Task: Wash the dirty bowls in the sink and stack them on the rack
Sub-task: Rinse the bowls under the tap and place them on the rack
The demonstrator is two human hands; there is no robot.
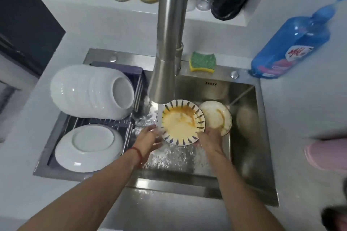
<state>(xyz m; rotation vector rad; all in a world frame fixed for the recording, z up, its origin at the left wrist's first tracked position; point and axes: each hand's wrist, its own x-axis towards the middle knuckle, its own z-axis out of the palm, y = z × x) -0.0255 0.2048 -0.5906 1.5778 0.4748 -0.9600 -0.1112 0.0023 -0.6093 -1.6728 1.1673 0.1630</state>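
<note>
1. Under the faucet, inside the sink, both hands hold the patterned bowl: the left hand grips its left rim, the right hand its lower right rim.
2. Just right of it, touching, lies a second dirty bowl; the rack with stacked white bowls and an upturned white bowl borders the left.
3. Facing up, the patterned bowl shows orange residue.

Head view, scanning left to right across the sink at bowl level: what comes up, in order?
Upturned white dish on the rack → left hand → patterned dirty bowl under the faucet → right hand → second dirty bowl → sink wall.
</note>
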